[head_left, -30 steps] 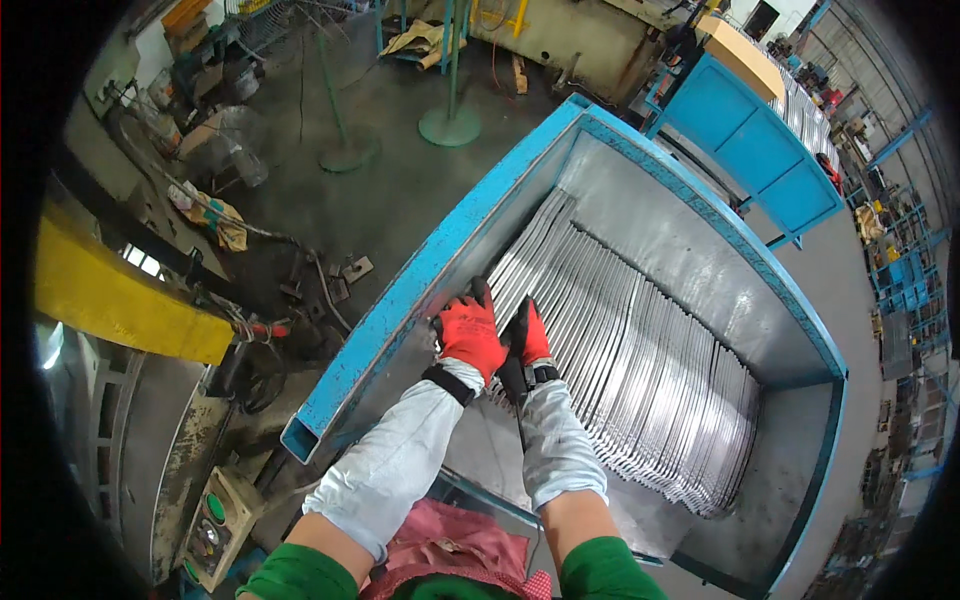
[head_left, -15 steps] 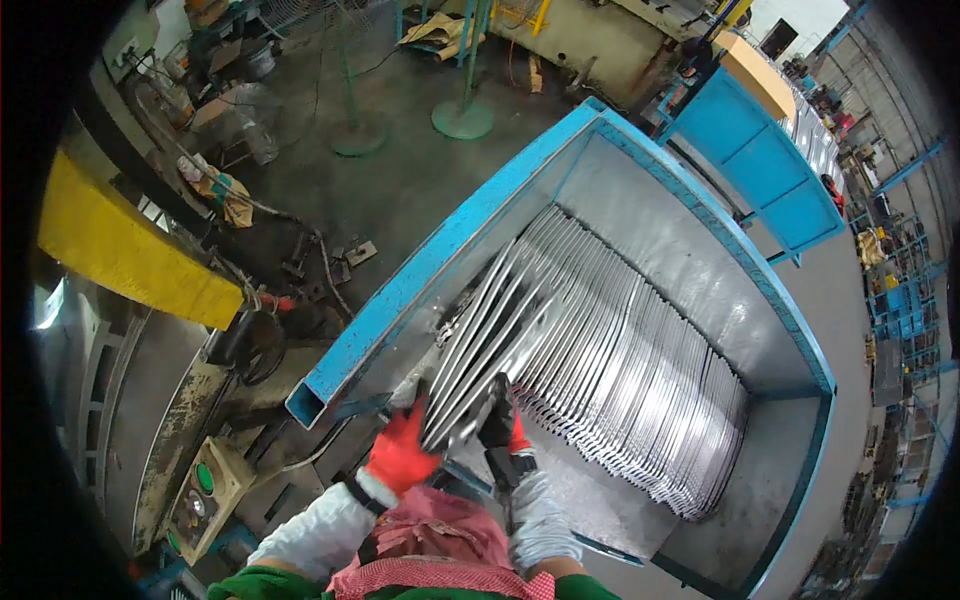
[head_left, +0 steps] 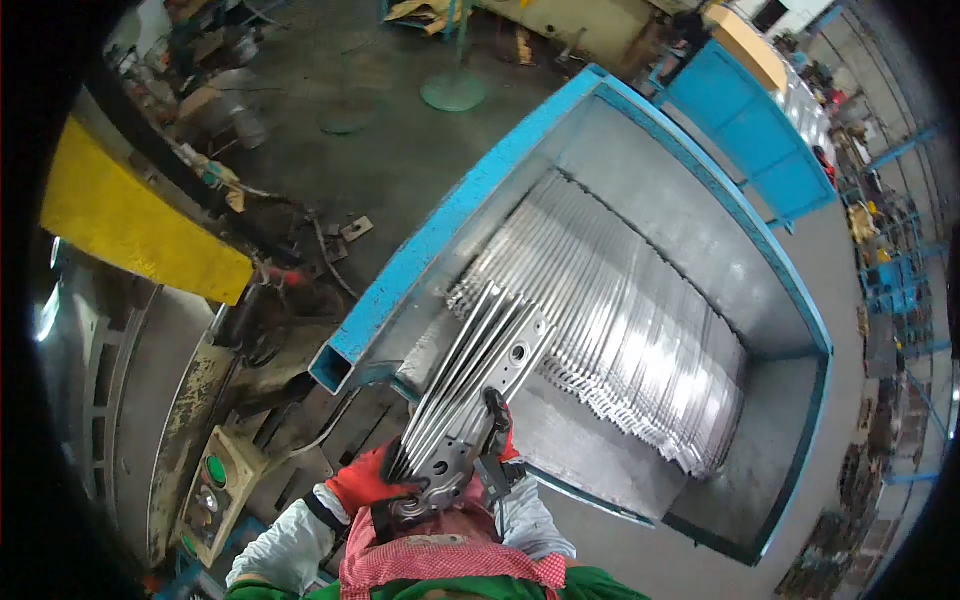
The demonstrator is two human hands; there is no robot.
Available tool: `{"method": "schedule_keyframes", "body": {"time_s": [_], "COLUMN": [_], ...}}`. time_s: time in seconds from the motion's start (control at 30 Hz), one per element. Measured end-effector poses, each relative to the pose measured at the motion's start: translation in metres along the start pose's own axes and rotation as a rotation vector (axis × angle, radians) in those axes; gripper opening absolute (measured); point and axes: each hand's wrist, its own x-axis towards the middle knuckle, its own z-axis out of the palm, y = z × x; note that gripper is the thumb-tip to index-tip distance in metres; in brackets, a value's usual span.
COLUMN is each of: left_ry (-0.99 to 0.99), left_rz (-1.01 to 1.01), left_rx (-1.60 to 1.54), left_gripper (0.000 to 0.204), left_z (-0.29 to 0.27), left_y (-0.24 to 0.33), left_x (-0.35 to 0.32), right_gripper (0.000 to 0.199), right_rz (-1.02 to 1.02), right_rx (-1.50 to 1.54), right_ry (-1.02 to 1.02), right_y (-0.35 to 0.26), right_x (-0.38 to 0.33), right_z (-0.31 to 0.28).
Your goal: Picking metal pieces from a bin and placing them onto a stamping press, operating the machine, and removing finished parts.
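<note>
My left hand and my right hand, both in red and black gloves, grip the near end of a bundle of long flat shiny metal strips. The bundle is lifted and slants from my chest up toward the blue bin. Inside the bin lies a long row of the same metal strips, stacked on edge along the grey floor. A red checked cloth hangs at my chest just below the hands.
A yellow machine guard stands at the left. A control box with a green button sits at lower left. Scrap and tools litter the dark floor. More blue bins stand at the upper right.
Both hands went from reaching into the bin onto the stacked strips to pulling back toward my body, lifting a bundle of strips out over the bin's near wall.
</note>
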Motion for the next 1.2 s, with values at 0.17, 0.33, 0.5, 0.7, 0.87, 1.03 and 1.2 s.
{"method": "schedule_keyframes", "body": {"time_s": [0.17,0.33,0.5,0.7,0.87,1.03,1.2], "left_ry": [0.228,0.359,0.201,0.637,0.862,1.049,1.167], "left_rz": [0.068,0.572,0.56,0.618,0.743,0.769,0.728], "left_rx": [0.022,0.032,-0.351,0.194,0.109,-0.034,-0.191], "left_gripper": [0.103,0.099,0.093,0.099,0.107,0.098,0.104], "left_z": [0.032,0.053,0.046,0.086,0.117,0.12,0.102], "left_y": [0.032,0.073,0.13,0.128,0.093,0.042,-0.033], "left_x": [0.053,0.062,-0.006,-0.072,-0.087,-0.138,-0.206], "right_gripper": [0.059,0.058,0.054,0.047,0.042,0.036,0.032], "right_rz": [-0.485,-0.454,-0.427,-0.353,-0.36,-0.48,-0.872], "right_rx": [-0.644,-0.376,-0.351,-0.527,-0.685,-0.855,-1.226], "right_ry": [0.016,-0.046,-0.171,-0.152,-0.284,-0.424,-0.778], "right_y": [-0.021,-0.072,-0.091,-0.128,-0.129,-0.118,-0.069], "right_x": [-0.037,-0.058,-0.109,-0.113,-0.106,-0.121,-0.133], "right_z": [-0.023,0.006,0.01,0.027,0.047,0.085,0.157]}}
